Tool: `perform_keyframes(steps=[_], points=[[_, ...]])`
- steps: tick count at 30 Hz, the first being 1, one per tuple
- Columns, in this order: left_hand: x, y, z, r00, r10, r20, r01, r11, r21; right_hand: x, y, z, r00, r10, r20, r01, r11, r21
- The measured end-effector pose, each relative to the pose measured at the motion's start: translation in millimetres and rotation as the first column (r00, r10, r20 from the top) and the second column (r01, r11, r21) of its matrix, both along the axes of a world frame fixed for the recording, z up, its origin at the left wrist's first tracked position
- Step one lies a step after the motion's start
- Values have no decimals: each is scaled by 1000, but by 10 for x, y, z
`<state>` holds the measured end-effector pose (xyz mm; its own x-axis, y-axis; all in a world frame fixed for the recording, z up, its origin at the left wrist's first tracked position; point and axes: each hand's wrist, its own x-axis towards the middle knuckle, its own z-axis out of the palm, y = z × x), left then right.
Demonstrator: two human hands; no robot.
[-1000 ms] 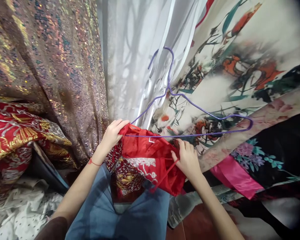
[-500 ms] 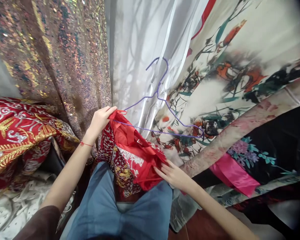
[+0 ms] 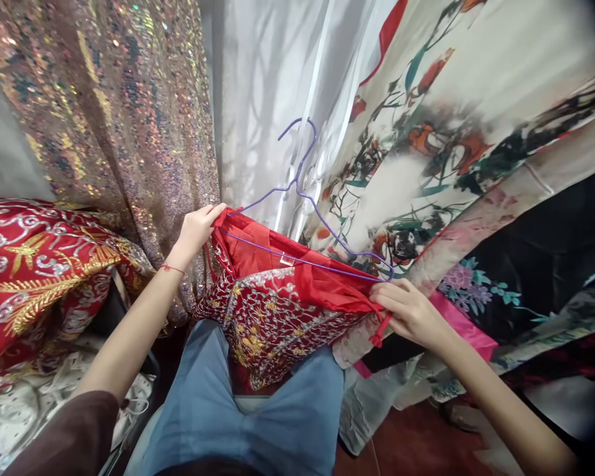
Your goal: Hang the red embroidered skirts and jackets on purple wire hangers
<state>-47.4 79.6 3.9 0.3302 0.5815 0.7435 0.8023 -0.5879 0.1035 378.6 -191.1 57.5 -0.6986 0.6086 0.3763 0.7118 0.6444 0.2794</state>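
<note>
A red garment (image 3: pixel 277 311) with silver and gold embroidery and a red lining hangs across my lap, its upper edge spread wide. My left hand (image 3: pixel 201 228) pinches its left upper corner, beside the left end of a purple hanger (image 3: pixel 300 178). At the other end, my right hand (image 3: pixel 409 311) grips the right upper corner, just under the hanger's right tip. The hanger's lower bar crosses in front of the red lining, and its hook points up. A small white label (image 3: pixel 287 259) shows inside the garment.
Sequinned fabric (image 3: pixel 143 119) and white curtain-like cloth (image 3: pixel 258 99) hang ahead. Floral cloth (image 3: pixel 391 185) and a black embroidered garment (image 3: pixel 530 264) are at right. Another red embroidered garment (image 3: pixel 44 277) lies at left, above white perforated shoes (image 3: pixel 14 416).
My right hand has moved right and up, drawing the garment's right corner out to the hanger's right end. The garment's upper edge is now stretched; my left hand stays at its corner.
</note>
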Motion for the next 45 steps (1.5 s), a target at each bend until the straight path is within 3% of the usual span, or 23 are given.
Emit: perform_keyframes(steps=[5,11,17,21,24,28,31,34,36,40,45], points=[[-6,22,-22,999,4,-38,-4,1000,6,137,-77,46,998,-4,-61,6,999,36],[19,50,-26,995,20,-97,-20,1000,7,364,-135,16,988,-137,-67,148,969,199],[-9,-6,62,987,72,-142,-72,997,8,459,-30,323,996,-91,15,87,982,165],[5,-81,83,989,99,-107,-100,995,-9,300,242,530,981,-166,-100,181,969,169],[20,-196,50,992,92,-86,-96,995,-34,52,510,593,950,-264,-164,297,927,228],[-31,-371,61,988,128,-84,-132,990,-47,-306,847,541,914,-355,-196,403,845,351],[-117,-442,163,997,54,-54,-60,992,-111,-512,1054,427,929,-333,-164,371,855,362],[-198,-459,275,986,-156,53,164,965,-204,-652,1210,309,950,-268,-162,310,876,369],[-217,-471,316,956,-227,183,266,936,-229,-712,1271,239,948,-257,-187,313,854,415],[-120,-512,307,864,-144,483,271,941,-204,-776,1273,103,960,-222,-171,279,815,507],[140,-457,249,597,-41,801,260,955,-145,-931,1219,-11,997,-76,-3,69,898,435]])
